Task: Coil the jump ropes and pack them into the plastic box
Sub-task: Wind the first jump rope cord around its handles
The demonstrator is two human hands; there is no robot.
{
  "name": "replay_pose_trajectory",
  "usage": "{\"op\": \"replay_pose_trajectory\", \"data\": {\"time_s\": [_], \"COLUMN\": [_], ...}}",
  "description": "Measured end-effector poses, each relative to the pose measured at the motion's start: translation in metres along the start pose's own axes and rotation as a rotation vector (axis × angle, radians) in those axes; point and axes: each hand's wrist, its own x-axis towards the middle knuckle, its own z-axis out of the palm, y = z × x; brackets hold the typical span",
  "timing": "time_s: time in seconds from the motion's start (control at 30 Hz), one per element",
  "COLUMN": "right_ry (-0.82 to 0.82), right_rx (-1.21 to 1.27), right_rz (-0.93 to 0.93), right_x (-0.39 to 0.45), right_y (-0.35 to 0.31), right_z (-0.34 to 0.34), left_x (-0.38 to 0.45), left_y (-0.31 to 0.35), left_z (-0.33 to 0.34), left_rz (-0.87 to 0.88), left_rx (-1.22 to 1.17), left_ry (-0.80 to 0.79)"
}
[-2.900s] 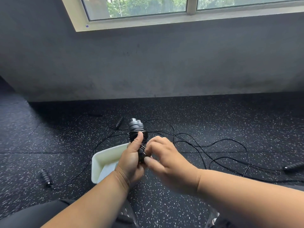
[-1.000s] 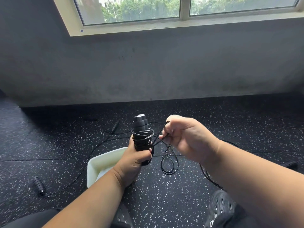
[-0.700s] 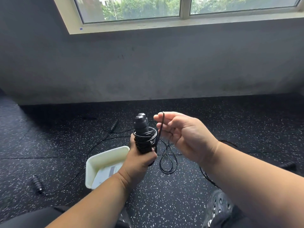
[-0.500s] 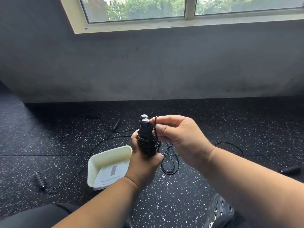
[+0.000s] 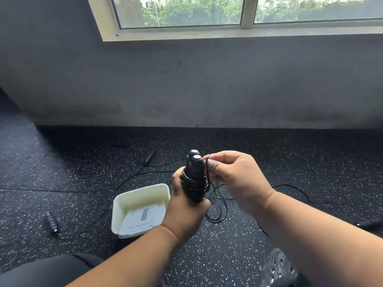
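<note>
Winding the last cord round the paired handles

Left hand (image 5: 186,212) grips both jump-rope handles (image 5: 194,172); right hand (image 5: 232,175) pinches the cord (image 5: 207,168) beside them (loose loop hanging below). Next, probably: secure it, then into the plastic box (image 5: 141,195).
</note>
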Motion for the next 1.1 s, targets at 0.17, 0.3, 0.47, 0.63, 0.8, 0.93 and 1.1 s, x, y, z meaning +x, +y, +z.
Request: {"op": "replay_pose_trajectory", "data": {"time_s": [0.17, 0.3, 0.47, 0.63, 0.8, 0.93, 1.1], "right_ry": [0.095, 0.11, 0.127, -0.023, -0.126, -0.173, -0.205], "right_rx": [0.086, 0.199, 0.305, 0.318, 0.001, -0.173, -0.278], "right_rz": [0.088, 0.111, 0.2, 0.141, -0.006, -0.048, -0.074], "right_x": [0.0, 0.001, 0.007, 0.009, 0.003, 0.0, -0.002], "right_y": [0.004, -0.003, -0.012, -0.022, -0.03, -0.036, -0.037], "right_z": [-0.006, -0.005, -0.016, -0.028, -0.031, -0.032, -0.035], "left_x": [0.0, 0.006, 0.008, 0.012, 0.01, 0.006, 0.005], "left_y": [0.003, 0.01, 0.019, 0.021, 0.021, 0.021, 0.02], "left_z": [-0.016, -0.022, -0.024, -0.031, -0.036, -0.037, -0.034], "left_rz": [-0.031, -0.101, -0.062, -0.063, -0.154, -0.149, -0.08], "left_rx": [-0.201, -0.274, -0.279, -0.197, -0.194, -0.146, -0.016], "left_ry": [-0.197, -0.295, -0.385, -0.469, -0.599, -0.665, -0.62]}}
